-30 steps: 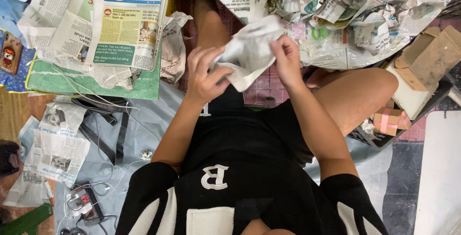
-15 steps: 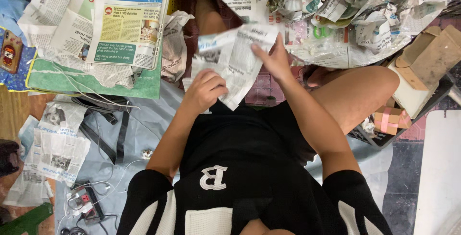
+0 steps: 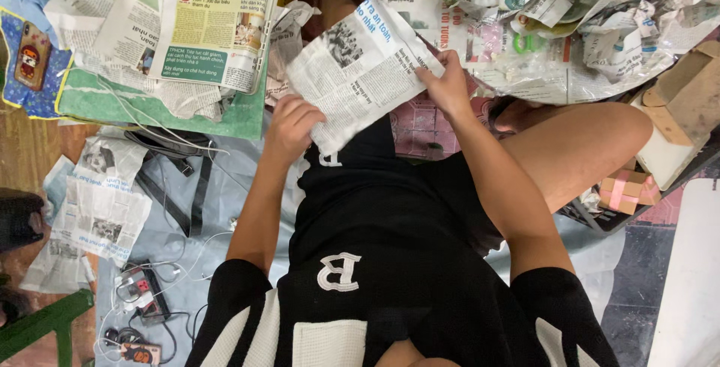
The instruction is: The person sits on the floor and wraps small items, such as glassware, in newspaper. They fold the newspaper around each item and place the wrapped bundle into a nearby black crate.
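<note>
Newspaper sheet [image 3: 360, 74] grey-white, black print; shirt [image 3: 390, 262] black, white trim.

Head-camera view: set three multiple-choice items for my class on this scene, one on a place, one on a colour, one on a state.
1. Where is the phone?
A. on the blue mat at far left
B. on the person's lap
C. on the crumpled paper heap

2. What colour is the person's top, mainly?
A. red
B. black
C. yellow

3. What state is the newspaper sheet between the hands in?
A. rolled into a ball
B. torn into strips
C. opened out flat

Answers:
1 A: the phone lies on the blue mat at the left edge.
2 B: the top is black with white panels.
3 C: the newspaper sheet is spread flat, the left hand at its lower corner, the right hand at its right edge.
</note>
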